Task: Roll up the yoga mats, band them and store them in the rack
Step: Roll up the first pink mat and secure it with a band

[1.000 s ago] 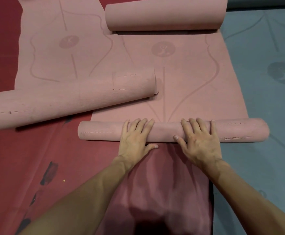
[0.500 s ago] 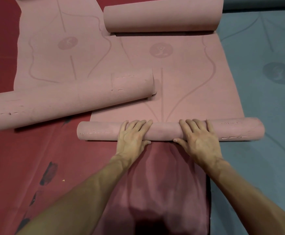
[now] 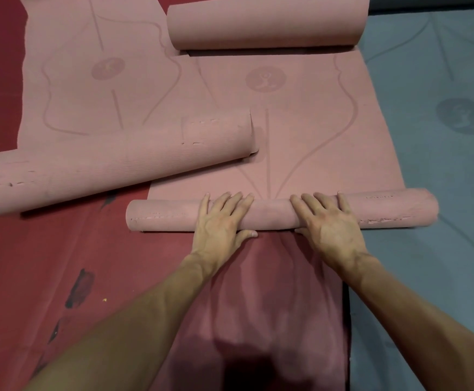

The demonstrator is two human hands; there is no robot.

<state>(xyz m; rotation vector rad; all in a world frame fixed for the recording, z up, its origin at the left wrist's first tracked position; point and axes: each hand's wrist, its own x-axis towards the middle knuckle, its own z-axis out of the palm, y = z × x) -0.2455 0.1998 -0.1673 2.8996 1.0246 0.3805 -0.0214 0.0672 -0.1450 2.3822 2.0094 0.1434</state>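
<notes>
Your left hand and your right hand both lie flat on top of the roll at the near end of a pink yoga mat. They are side by side near the middle of the roll. Your fingers are straight and spread over it, and your thumbs sit at its near side. Neither hand is gripping anything.

The rest of this mat lies flat on the floor past the roll. Its far end is curled up into a fat roll too. A second pink mat lies to the left, partly rolled and slanted, and its right end rests on the first mat. A grey-blue mat lies flat to the right. Under your arms is a dark red mat. The red floor has dark marks on it.
</notes>
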